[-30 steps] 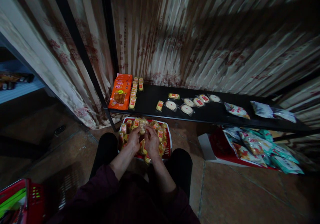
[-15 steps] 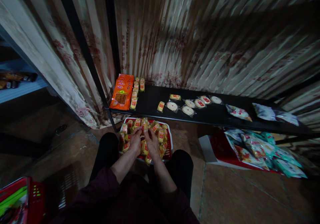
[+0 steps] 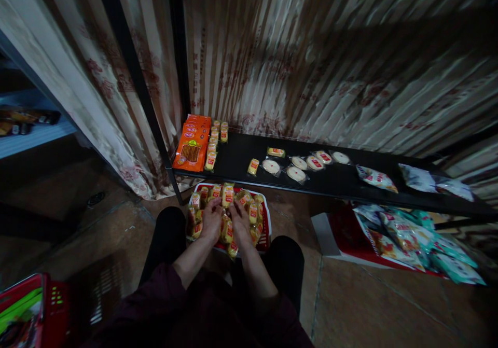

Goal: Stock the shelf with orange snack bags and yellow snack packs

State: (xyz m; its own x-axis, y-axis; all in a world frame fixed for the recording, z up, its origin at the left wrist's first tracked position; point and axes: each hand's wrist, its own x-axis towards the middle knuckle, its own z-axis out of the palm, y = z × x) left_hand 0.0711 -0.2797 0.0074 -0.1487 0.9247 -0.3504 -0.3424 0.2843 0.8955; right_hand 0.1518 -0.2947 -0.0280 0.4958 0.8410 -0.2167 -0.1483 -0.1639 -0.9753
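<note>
Between my knees is a red and white basket [image 3: 266, 218] full of small yellow wrapped snacks. My left hand [image 3: 212, 221] and my right hand [image 3: 239, 222] are over it, fingers curled in, with a yellow wrapped snack [image 3: 227, 195] held between their fingertips. Above the basket runs a black shelf [image 3: 241, 148]. Orange packets [image 3: 190, 145] stand at its left end, beside a column of yellow snacks [image 3: 212, 151]. Two single yellow snacks and several round white wrapped cakes [image 3: 298, 175] lie farther right on it.
White bags [image 3: 417, 177] lie on the shelf's right part. Under it, a red and white box [image 3: 338, 236] holds green and white bags. A red basket [image 3: 54, 306] is at the lower left. A black shelf post [image 3: 136, 73] rises on the left, before a pleated curtain [image 3: 249, 63].
The snack at my fingertips now faces up with its label in view, and my hands are slightly farther apart. The whole view has shifted a little.
</note>
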